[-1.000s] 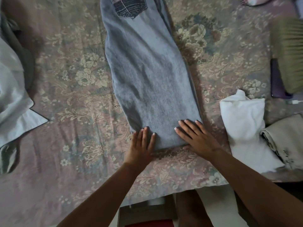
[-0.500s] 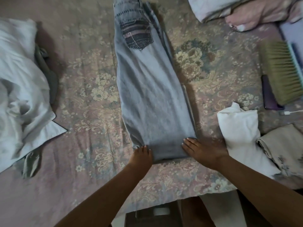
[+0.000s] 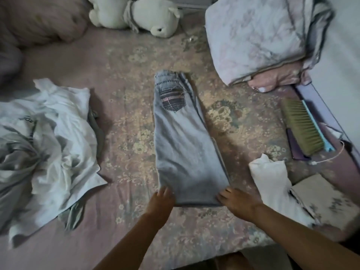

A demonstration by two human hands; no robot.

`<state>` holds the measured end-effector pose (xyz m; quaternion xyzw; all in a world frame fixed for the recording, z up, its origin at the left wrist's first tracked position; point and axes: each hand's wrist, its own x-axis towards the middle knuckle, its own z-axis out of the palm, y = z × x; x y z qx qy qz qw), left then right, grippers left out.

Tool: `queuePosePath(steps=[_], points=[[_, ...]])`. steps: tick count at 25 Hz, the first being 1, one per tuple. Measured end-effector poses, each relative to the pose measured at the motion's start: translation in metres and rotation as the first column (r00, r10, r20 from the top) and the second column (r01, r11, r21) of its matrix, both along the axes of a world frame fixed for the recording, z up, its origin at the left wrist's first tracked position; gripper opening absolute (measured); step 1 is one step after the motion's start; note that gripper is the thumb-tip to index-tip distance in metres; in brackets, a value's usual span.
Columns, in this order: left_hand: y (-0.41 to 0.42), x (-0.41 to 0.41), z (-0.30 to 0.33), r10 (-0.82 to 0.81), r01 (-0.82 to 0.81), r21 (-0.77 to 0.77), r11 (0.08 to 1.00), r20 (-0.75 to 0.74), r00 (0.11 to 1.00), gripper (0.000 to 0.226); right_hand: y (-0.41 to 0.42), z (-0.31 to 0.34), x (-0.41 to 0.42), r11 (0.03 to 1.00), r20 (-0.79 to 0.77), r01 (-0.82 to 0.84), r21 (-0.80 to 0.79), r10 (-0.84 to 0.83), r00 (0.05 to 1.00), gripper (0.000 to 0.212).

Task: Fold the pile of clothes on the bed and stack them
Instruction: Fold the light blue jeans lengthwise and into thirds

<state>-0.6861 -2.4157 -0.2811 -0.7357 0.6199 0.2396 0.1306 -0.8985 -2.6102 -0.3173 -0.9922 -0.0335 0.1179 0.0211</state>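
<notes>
Light blue jeans (image 3: 185,149), folded lengthwise, lie flat in the middle of the floral bed sheet (image 3: 126,117), with the waistband and back pocket at the far end. My left hand (image 3: 161,201) holds the near left corner of the hem. At the near right corner is my right hand (image 3: 237,201), its fingertips over the edge; both thumbs are hidden. A rumpled pile of white and grey clothes (image 3: 48,143) lies to the left. A folded white garment (image 3: 272,182) and a folded beige one (image 3: 321,199) rest to the right.
A hand brush (image 3: 300,125), a dark phone (image 3: 296,151) and a charging cable (image 3: 329,158) lie at the right edge. A folded quilt (image 3: 263,36) and a white plush toy (image 3: 136,14) sit at the far side. The bed's near edge runs just below my forearms.
Both hands slid back from lying flat on the jeans to the hem corners, fingers now curled at the edge. My view lifted, showing more of the bed.
</notes>
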Motion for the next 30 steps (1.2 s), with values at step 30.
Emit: queuePosePath(steps=[30], points=[[-0.248, 0.133, -0.238, 0.428, -0.378, -0.594, 0.71, -0.062, 0.902, 0.065, -0.285, -0.126, 0.427, 0.074, -0.325, 0.789, 0.61, -0.885, 0.335, 0.041]])
